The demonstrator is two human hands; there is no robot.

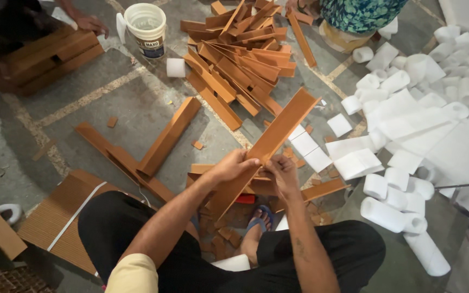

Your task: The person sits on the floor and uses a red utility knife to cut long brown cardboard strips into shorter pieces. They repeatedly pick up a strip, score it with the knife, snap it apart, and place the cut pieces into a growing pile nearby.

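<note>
A white plastic bucket (pixel 146 24) with a dark label band low on its side stood on the floor (pixel 109 97) near the top of the view, and a small white foam roll (pixel 175 67) lay just beside it. To the right, white foam rolls and sheets (pixel 435 108) were heaped across the floor. A pile of brown cardboard angle strips (pixel 240 54) lay in the upper middle, with two longer strips (pixel 137 152) crossed on the bare floor to the left. A flat corrugated cardboard sheet (pixel 61 217) with a white strap across it lay at the lower left.

The long cardboard angle strip (pixel 278 130) was brown, folded lengthwise into a V, and slanted from the person's lap up toward the right, above the floor. The left hand (pixel 232 165) had its grip clenched around the strip's lower half. The right hand (pixel 280 173) pinched the strip's edge just beside it, fingers closed on the cardboard. Another person's hand (pixel 90 23) rested on stacked strips at the upper left.
</note>
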